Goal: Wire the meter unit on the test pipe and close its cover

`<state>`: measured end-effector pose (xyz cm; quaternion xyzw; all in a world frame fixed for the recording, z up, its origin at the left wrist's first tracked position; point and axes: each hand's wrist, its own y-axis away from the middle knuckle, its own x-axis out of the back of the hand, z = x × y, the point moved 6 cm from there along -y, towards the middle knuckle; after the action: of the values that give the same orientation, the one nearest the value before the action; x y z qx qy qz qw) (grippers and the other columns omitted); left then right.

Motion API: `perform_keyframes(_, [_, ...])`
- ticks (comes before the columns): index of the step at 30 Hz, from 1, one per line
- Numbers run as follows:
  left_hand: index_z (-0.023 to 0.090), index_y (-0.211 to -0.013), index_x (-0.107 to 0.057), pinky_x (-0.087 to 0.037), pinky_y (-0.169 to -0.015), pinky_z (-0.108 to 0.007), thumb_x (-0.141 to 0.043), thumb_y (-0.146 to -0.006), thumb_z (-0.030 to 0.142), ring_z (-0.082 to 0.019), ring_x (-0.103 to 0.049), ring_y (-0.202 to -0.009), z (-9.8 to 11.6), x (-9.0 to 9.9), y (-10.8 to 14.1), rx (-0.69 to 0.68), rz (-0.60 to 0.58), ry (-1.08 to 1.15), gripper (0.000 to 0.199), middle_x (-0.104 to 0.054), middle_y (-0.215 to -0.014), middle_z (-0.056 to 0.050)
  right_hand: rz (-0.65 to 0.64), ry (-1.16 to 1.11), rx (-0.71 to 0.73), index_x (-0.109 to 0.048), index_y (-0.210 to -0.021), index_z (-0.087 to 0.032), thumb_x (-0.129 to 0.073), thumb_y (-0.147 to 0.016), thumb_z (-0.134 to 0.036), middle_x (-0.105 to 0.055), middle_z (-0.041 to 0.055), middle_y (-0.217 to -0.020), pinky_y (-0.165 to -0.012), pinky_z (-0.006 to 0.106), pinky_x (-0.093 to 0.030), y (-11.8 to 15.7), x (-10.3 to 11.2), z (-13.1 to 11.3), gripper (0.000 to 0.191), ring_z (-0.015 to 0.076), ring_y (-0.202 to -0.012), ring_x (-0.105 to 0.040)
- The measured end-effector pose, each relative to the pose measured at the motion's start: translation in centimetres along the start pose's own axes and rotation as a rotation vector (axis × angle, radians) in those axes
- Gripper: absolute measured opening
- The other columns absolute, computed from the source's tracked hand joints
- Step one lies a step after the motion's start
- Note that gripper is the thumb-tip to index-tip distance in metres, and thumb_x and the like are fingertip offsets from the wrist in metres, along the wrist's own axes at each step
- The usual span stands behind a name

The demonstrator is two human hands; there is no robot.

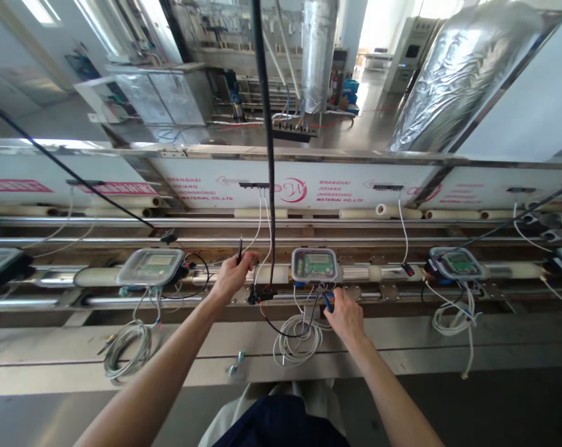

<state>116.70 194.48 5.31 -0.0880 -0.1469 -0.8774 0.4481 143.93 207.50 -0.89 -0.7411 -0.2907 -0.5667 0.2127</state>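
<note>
Navy clothing [281, 422] is seen below the fingers; room is offered along the ledge [402, 344] rightward. By outstretched hands, left [234, 273] and right [349, 315], a black tool [239, 250] and a blue tool [328, 302] are gripped respectively, the clear-lidded box [314, 265] just beyond the right fingertips

Shows left hand [234, 273] and right hand [347, 315], both bare. Continues, on the near side of each hand, into a slender left forearm [169, 365] and right forearm [387, 380], uncovered and narrowing toward the wrist. Includes, nearer than the hands and between them, a dark navy garment [281, 422] with a rounded upper outline. Adds, on either side of the navy, off-white clothing [229, 415], loosely creased, of unclear type.
</note>
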Motion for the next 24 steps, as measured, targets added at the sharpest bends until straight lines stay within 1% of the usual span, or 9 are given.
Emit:
perform_keyframes(2, [0.012,-0.088,-0.063,-0.018,-0.037,-0.019,-0.055,-0.074,0.051,-0.007,-0.025,-0.039,1.3,-0.4,-0.5,-0.013,-0.068,0.038,0.042,-0.038,-0.051,0.005,0.026,-0.019,-0.017,-0.049,-0.090,-0.019,-0.062,-0.073,-0.021,-0.063,0.0074,-0.093,-0.069,0.028,-0.044,-0.2,-0.7,0.0,0.022,0.0206,-0.085,-0.061])
perform_keyframes(4, [0.015,-0.086,-0.060,-0.019,-0.038,-0.019,-0.047,-0.081,0.052,-0.007,-0.023,-0.040,2.1,0.5,1.0,-0.054,-0.019,0.086,0.039,-0.030,-0.050,0.007,0.047,-0.049,-0.037,-0.050,-0.090,-0.019,-0.061,-0.074,-0.021,-0.063,0.0081,-0.093,-0.073,0.029,-0.044,-0.3,-1.2,0.2,0.020,0.0212,-0.087,-0.060])
perform_keyframes(7, [0.017,-0.063,-0.050,-0.022,-0.041,-0.020,-0.044,-0.085,0.051,-0.009,-0.028,-0.043,1.8,2.8,6.7,-0.163,0.211,0.008,0.040,-0.031,-0.048,0.005,0.065,-0.116,-0.081,-0.050,-0.090,-0.019,-0.058,-0.075,-0.022,-0.064,0.0076,-0.091,-0.071,0.028,-0.044,0.3,-1.6,0.5,0.017,0.0204,-0.085,-0.061])
perform_keyframes(8, [0.017,-0.058,-0.048,-0.024,-0.042,-0.021,-0.044,-0.086,0.051,-0.009,-0.032,-0.045,1.1,2.4,8.9,-0.170,0.166,-0.117,0.044,-0.036,-0.048,0.004,0.069,-0.135,-0.098,-0.050,-0.090,-0.019,-0.057,-0.075,-0.023,-0.064,0.0065,-0.088,-0.068,0.027,-0.044,0.8,-1.6,0.4,0.017,0.0193,-0.081,-0.061])
perform_keyframes(12, [0.017,-0.070,-0.058,-0.041,-0.060,-0.025,-0.033,-0.090,0.050,-0.016,-0.054,-0.061,-4.1,-4.2,16.1,0.030,-0.325,-0.189,0.046,-0.055,-0.058,-0.002,-0.004,-0.429,-0.192,-0.049,-0.082,-0.020,-0.059,-0.074,-0.038,-0.061,-0.0012,-0.066,-0.055,0.022,-0.042,3.1,-2.1,-1.3,0.022,0.0126,-0.057,-0.058])
perform_keyframes(15, [0.017,-0.085,-0.061,-0.043,-0.080,-0.028,-0.033,-0.091,0.048,-0.020,-0.061,-0.085,-5.9,-9.6,18.6,0.107,-0.521,-0.124,0.043,-0.066,-0.083,-0.007,-0.052,-0.750,-0.311,-0.046,-0.069,-0.020,-0.058,-0.074,-0.048,-0.056,-0.0028,-0.056,-0.054,0.022,-0.041,4.9,-2.4,-2.8,0.031,0.0109,-0.051,-0.053])
perform_keyframes(17, [0.016,-0.086,-0.060,-0.043,-0.079,-0.030,-0.034,-0.090,0.050,-0.021,-0.061,-0.081,-6.1,-11.6,18.9,0.119,-0.545,-0.084,0.043,-0.066,-0.081,-0.008,-0.027,-0.844,-0.394,-0.048,-0.065,-0.020,-0.058,-0.073,-0.053,-0.055,-0.0021,-0.054,-0.054,0.023,-0.041,5.7,-2.1,-2.9,0.035,0.0115,-0.052,-0.052])
perform_keyframes(20, [0.016,-0.079,-0.057,-0.042,-0.061,-0.029,-0.034,-0.086,0.059,-0.017,-0.053,-0.058,-6.8,-12.0,18.6,0.180,-0.469,-0.067,0.049,-0.058,-0.058,-0.004,-0.024,-1.055,-0.487,-0.055,-0.067,-0.018,-0.062,-0.071,-0.054,-0.059,0.0010,-0.058,-0.058,0.025,-0.044,6.3,-1.9,-2.3,0.037,0.0138,-0.056,-0.054])
perform_keyframes(24, [0.018,-0.071,-0.048,-0.022,-0.038,-0.023,-0.037,-0.076,0.073,-0.009,-0.029,-0.036,-7.9,-12.0,18.5,0.348,-0.479,0.079,0.056,-0.037,-0.041,0.006,-0.300,-1.716,-0.391,-0.063,-0.091,-0.016,-0.067,-0.071,-0.045,-0.066,0.0065,-0.083,-0.079,0.033,-0.047,6.4,-2.3,-3.7,0.036,0.0193,-0.079,-0.061])
